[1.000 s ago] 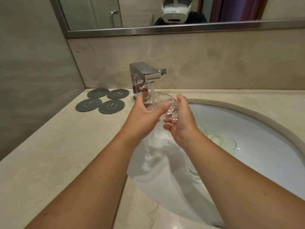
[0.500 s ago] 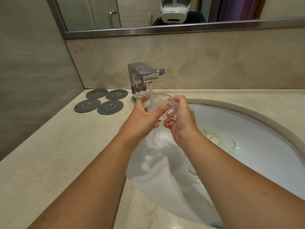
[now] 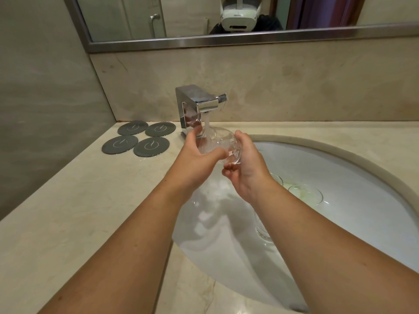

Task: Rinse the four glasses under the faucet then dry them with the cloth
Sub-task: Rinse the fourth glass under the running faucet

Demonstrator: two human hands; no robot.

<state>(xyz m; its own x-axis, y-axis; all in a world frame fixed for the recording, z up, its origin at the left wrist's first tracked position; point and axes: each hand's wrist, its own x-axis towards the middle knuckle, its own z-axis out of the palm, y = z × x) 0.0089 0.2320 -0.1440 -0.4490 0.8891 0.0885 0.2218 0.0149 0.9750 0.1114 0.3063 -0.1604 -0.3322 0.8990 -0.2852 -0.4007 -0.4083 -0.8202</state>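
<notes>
Left hand (image 3: pixel 195 156) and right hand (image 3: pixel 246 171) grip one glass (image 3: pixel 218 140) beneath the faucet (image 3: pixel 199 103) at the rear rim of the sink (image 3: pixel 353 177), so the stream (image 3: pixel 207 123) rinses it.

- Our left hand (image 3: pixel 197 155) and right hand (image 3: pixel 248 165) meet ahead of us, raised, palms turned toward each other, with the glass (image 3: pixel 218 140) gripped between them.
- Our left thumb points up along the near left side of the glass; the fingers wrap across its front.
- Our right thumb lies over the top right of the glass, the fingers curled beneath.
- Our left forearm (image 3: pixel 118 243) and right forearm (image 3: pixel 331 243) are bare and converge from the lower corners.
</notes>
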